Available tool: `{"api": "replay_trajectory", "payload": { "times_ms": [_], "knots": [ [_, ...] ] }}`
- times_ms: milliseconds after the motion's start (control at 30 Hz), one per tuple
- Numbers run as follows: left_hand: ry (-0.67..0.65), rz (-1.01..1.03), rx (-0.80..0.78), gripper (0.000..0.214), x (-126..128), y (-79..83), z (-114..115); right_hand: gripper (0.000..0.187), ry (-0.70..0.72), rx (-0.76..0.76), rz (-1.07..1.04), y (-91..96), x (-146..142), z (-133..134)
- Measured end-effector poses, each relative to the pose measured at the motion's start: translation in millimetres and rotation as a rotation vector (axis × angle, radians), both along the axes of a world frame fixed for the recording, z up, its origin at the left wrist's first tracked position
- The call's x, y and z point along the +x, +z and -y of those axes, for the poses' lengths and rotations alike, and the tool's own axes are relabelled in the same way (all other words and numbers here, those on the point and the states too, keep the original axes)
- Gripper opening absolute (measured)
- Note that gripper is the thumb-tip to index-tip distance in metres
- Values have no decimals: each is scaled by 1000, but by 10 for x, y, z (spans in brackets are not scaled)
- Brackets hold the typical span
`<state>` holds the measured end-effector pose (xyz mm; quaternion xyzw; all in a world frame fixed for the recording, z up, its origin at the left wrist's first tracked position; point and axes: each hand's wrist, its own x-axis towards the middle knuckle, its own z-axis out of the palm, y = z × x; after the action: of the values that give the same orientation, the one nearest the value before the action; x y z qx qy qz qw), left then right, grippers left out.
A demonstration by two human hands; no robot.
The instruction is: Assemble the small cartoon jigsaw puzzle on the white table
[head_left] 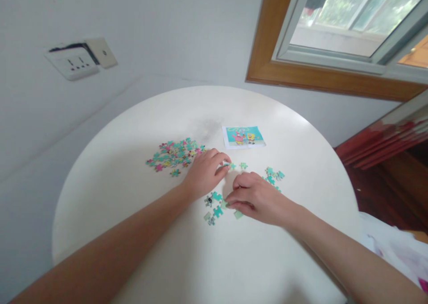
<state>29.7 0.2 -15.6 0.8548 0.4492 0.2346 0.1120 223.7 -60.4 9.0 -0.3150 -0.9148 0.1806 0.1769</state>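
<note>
My left hand [207, 169] is closed in a pinch on a small puzzle piece [227, 164] near the table's middle. Just right of its fingertips lie a green puzzle piece [233, 166] and another one [244, 165]. My right hand [256, 196] is closed too, its fingertips down at a pale green puzzle piece [224, 203] on the table; the fingers partly cover it. Left of that hand are several loose teal and grey pieces [217, 211]. A pale piece [238, 214] lies under its edge.
A heap of puzzle pieces [177, 153] spreads left of my left hand. Several teal pieces [270, 179] lie beyond my right hand. A small cartoon picture [244, 137] rests farther back on the round white table [133, 215]. A wall with a socket [75, 64] stands behind.
</note>
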Motion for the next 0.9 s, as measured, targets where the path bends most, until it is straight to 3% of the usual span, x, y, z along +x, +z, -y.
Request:
{"api": "replay_trajectory", "payload": {
  "times_ms": [300,633,800,900],
  "knots": [
    [7,7,-5,18,16,33,19,21,26,12,-24,8,8,2],
    [5,4,7,16,6,20,12,31,14,62,148,42,-8,41],
    [13,-6,-4,15,11,22,12,28,37,39,90,58,-11,32],
    [4,0,-2,15,9,22,4,29,-52,68,-14,105,75,-43]
  ]
}}
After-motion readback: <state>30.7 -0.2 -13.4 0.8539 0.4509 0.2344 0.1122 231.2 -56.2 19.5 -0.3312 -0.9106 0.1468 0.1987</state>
